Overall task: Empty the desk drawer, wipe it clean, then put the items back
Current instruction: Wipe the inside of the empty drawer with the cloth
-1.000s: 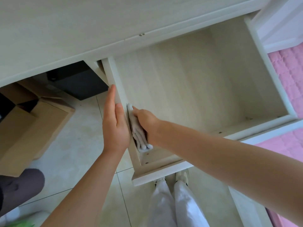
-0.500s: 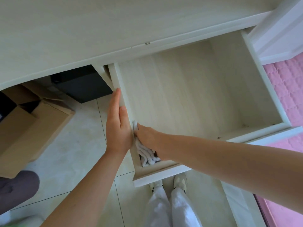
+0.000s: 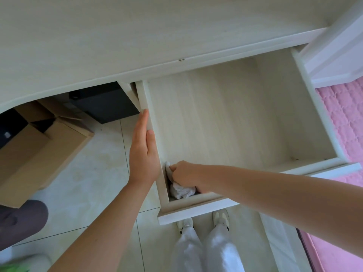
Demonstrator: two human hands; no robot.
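Left hand (image 3: pixel 144 154) flat, fingers (image 3: pixel 141 124) extended together, palm facing right. Right hand (image 3: pixel 186 176) curled, fingers (image 3: pixel 173 168) clenched, forearm crossing in from the right, just beside the left wrist.

Soft, even daylight fills my view, bright with no harsh glare. My right hand (image 3: pixel 184 176) casts a dim shadow in the drawer's (image 3: pixel 225 122) near left corner. Wide-angle bending curves the desk (image 3: pixel 117 36) edge; corners look soft.

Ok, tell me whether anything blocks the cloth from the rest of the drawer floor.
Nothing visible does. The right hand presses the cloth into the drawer's near left corner; the floor beyond is bare.
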